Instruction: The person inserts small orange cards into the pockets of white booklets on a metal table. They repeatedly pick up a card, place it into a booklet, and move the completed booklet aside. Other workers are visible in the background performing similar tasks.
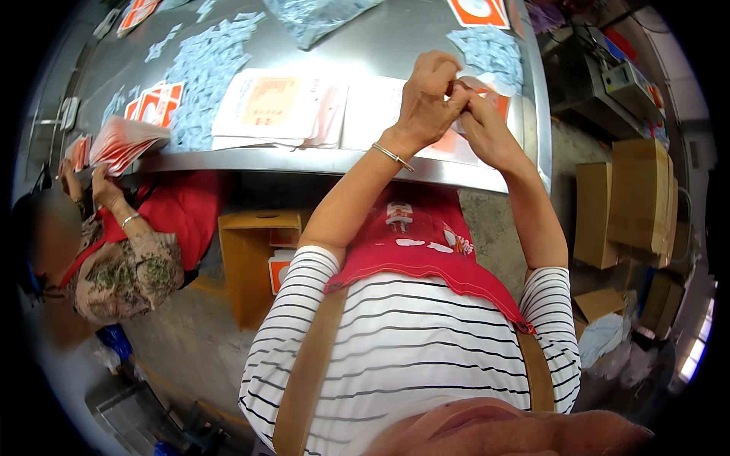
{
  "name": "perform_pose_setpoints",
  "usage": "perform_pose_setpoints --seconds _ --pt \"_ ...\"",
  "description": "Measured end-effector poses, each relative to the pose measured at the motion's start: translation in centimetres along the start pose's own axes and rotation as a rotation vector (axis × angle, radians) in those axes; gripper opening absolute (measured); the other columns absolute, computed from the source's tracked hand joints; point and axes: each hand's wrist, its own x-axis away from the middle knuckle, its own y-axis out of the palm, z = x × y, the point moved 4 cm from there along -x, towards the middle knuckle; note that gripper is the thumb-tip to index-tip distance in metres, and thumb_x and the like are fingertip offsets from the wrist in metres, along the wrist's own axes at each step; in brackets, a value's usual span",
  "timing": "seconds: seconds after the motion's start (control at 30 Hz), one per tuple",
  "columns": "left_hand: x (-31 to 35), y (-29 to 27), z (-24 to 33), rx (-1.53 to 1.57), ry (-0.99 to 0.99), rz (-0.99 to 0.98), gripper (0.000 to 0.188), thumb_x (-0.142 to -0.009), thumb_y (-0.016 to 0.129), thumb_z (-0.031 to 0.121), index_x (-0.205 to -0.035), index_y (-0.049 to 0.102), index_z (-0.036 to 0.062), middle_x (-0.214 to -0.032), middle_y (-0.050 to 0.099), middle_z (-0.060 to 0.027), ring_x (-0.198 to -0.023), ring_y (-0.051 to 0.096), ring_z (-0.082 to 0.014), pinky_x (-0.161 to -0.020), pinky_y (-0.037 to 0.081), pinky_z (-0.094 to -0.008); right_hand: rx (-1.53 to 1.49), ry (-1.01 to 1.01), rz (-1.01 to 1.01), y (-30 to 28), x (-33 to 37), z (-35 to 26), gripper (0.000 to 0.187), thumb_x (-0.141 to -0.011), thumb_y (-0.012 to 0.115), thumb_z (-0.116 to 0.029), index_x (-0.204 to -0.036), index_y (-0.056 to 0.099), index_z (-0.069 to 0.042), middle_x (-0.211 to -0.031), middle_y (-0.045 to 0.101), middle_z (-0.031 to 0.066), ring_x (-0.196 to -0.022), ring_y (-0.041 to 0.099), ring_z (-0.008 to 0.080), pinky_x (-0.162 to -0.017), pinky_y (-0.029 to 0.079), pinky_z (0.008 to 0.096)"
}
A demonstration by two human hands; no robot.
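Note:
Above the near right corner of the metal table (pixel 538 125), my two hands meet at the fingertips. My left hand (pixel 430 99) is bent with its fingers curled in, a bangle on its wrist. My right hand (pixel 487 129) pinches against it. Something thin and whitish (pixel 480 82) shows at the fingers, but its kind is mostly hidden. An orange-and-white card or packet (pixel 499 102) lies under my hands. Just beyond them is a pile of small light-blue packets (pixel 490 53). To the left sits a stack of flat white packets with orange print (pixel 266 106).
More blue packets (pixel 209 72) spread across the table's left, near a clear plastic bag (pixel 315 15). At left, a co-worker's hand (pixel 106 188) holds a fanned stack of orange-and-white cards (pixel 125 144). A yellow-brown box (pixel 247 266) stands below; cardboard boxes (pixel 639 197) stand at right.

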Motion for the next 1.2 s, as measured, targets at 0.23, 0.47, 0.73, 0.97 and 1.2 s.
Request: perform_pose_setpoints --seconds 0.23,0.47,0.73,0.97,1.2 --pt "-2.4 -11.3 2.7 -0.606 0.304 0.363 0.015 -0.065 0.056 -0.003 -0.059 0.044 0.0029 -0.100 0.060 -0.0152 -0.085 0.055 -0.0279 -0.071 0.043 -0.0338 -0.029 -0.378 -0.136 0.3 3.5 -11.7 0.041 -0.083 0.046 0.001 -0.125 0.040 0.001 -0.123 0.047 0.0170 -0.112 0.047 0.0276 -0.095 0.036 0.0319" --pt "1.5 -16.0 -3.1 -0.951 0.157 0.058 0.013 -0.063 0.059 0.001 -0.076 0.054 0.0020 -0.101 0.061 -0.0082 -0.089 0.056 -0.0275 -0.075 0.045 -0.0354 -0.163 0.125 0.166 -2.4 2.4 6.1 0.036 -0.085 0.040 -0.001 -0.122 0.044 0.001 -0.119 0.051 0.0136 -0.107 0.051 0.0215 -0.086 0.044 0.0304" --pt "7.6 -11.6 -10.2 -0.923 -0.277 -0.512 0.022 -0.077 0.059 0.023 -0.074 0.055 0.0018 -0.086 0.059 -0.0143 -0.083 0.055 -0.0310 -0.069 0.045 -0.0397 -0.313 0.559 0.320 -3.8 7.3 16.0 0.050 -0.079 0.038 0.002 -0.129 0.030 0.007 -0.124 0.045 0.0227 -0.112 0.048 0.0284 -0.086 0.044 0.0321" --pt "9.7 3.0 -8.9 -0.133 -0.375 -0.675 0.030 -0.076 0.060 0.022 -0.097 0.059 0.0001 -0.093 0.059 -0.0182 -0.090 0.055 -0.0312 -0.081 0.043 -0.0365 -0.307 0.598 0.216 -1.5 7.0 16.5 0.055 -0.075 0.041 0.004 -0.129 0.030 0.007 -0.121 0.049 0.0198 -0.109 0.049 0.0222 -0.086 0.041 0.0276" --pt "9.0 9.9 -6.1 -0.203 -0.501 -0.787 0.033 -0.075 0.063 0.028 -0.079 0.061 -0.0052 -0.073 0.061 -0.0165 -0.067 0.060 -0.0245 -0.064 0.047 -0.0337 -0.615 0.404 0.279 -2.3 6.9 14.2 0.047 -0.076 0.040 0.005 -0.123 0.039 0.008 -0.111 0.056 0.0184 -0.105 0.052 0.0223 -0.088 0.042 0.0280"
